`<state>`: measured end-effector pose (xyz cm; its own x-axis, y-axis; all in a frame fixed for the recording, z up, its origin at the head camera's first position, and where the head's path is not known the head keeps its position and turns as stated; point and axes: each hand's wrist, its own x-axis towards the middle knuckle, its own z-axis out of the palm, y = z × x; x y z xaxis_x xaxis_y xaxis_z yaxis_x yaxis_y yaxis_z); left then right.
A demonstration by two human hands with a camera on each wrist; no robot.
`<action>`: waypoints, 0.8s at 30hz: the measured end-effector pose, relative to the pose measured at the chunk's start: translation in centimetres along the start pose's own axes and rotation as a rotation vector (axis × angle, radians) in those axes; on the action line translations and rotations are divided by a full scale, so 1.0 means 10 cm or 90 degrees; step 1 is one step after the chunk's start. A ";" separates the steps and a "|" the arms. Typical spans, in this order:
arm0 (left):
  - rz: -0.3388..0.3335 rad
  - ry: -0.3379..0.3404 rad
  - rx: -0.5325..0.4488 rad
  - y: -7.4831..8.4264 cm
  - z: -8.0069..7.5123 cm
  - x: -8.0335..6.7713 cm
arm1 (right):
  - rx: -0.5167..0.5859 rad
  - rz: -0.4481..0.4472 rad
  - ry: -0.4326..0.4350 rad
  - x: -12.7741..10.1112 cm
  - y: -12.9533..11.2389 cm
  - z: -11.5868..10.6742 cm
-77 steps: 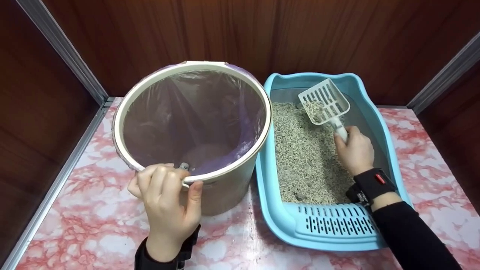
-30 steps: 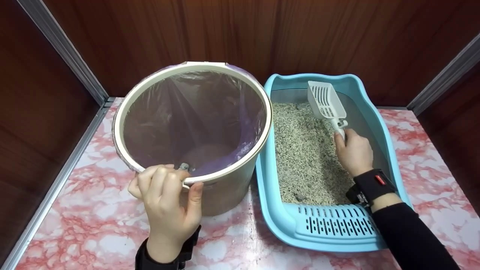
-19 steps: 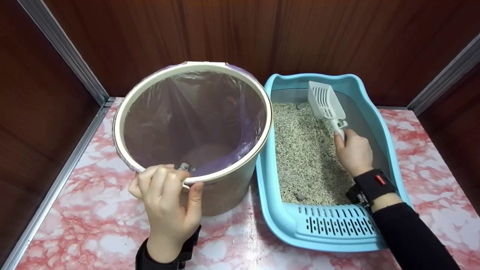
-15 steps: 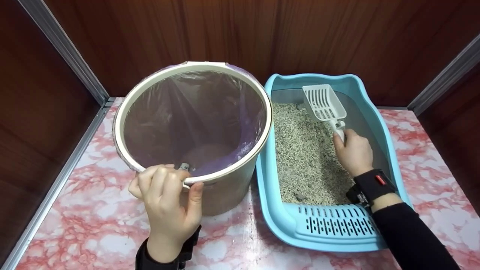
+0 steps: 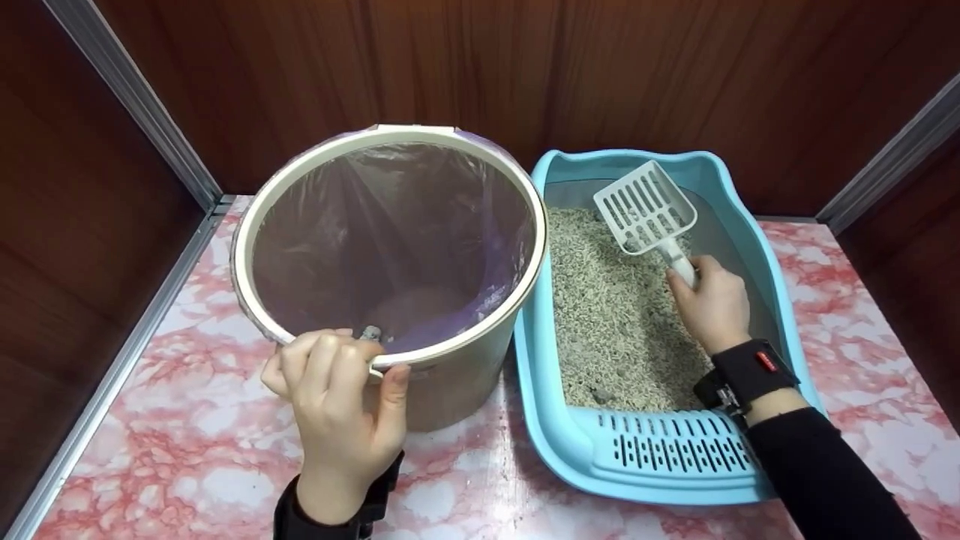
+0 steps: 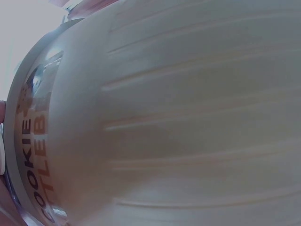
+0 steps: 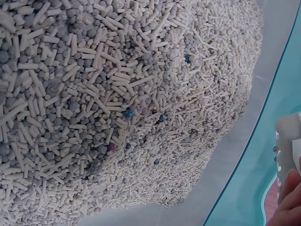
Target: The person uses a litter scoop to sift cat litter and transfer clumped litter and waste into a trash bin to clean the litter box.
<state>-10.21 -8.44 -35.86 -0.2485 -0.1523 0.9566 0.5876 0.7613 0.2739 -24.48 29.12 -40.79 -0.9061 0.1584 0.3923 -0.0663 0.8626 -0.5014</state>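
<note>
Standing on a pink-and-white marbled tabletop (image 5: 172, 450), walled in by dark wood panels (image 5: 480, 67) with aluminium strips in the corners, are your two vessels — a cream bin (image 5: 450, 375) lined with a purple bag (image 5: 420, 225), and just beside it a blue litter tray (image 5: 555, 442) filled with pale pellet litter (image 5: 607, 315). Your left hand (image 5: 341, 409) grips the bin's near rim, fingers curled over it and thumb outside. Your right hand (image 5: 712, 304) is closed round the handle of the white slotted scoop (image 5: 645, 206), held above the litter at the tray's far end. Half a second back the scoop was turned more on edge; now its slotted face lies flatter and broader toward you, empty. The bin and your left hand have not moved.
</note>
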 end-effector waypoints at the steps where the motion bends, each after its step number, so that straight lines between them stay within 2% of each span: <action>1: 0.000 -0.001 0.001 0.00 0.00 0.00 | 0.002 0.006 -0.004 0.01 0.00 -0.01; 4: 0.001 -0.005 0.002 0.00 0.02 0.00 | 0.019 0.029 -0.021 0.09 0.01 -0.07; 8: 0.007 -0.012 0.000 0.00 0.06 0.01 | 0.050 0.050 -0.039 0.25 -0.05 -0.27; 12: 0.011 -0.020 -0.002 -0.01 0.08 0.00 | 0.083 0.023 0.001 0.40 -0.35 -0.56; 14: 0.012 -0.021 -0.003 -0.02 0.09 0.00 | 0.107 -0.017 0.033 0.43 -0.59 -0.71; 17: 0.004 -0.025 0.001 -0.03 0.09 0.00 | 0.154 -0.109 0.078 0.38 -1.01 -0.88; 19: 0.000 -0.027 0.002 -0.03 0.10 0.01 | 0.165 -0.204 0.110 0.31 -1.25 -0.93; 22: 0.000 -0.032 0.005 -0.03 0.11 0.01 | 0.093 -0.389 0.161 0.17 -1.50 -0.89; 24: 0.004 -0.035 0.005 -0.03 0.11 0.01 | 0.034 -0.504 0.185 0.09 -1.59 -0.81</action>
<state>-11.31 -8.01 -35.95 -0.2870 -0.1131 0.9512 0.5834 0.7670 0.2673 -20.84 19.49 -26.20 -0.4406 -0.3601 0.8223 -0.6632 0.7479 -0.0278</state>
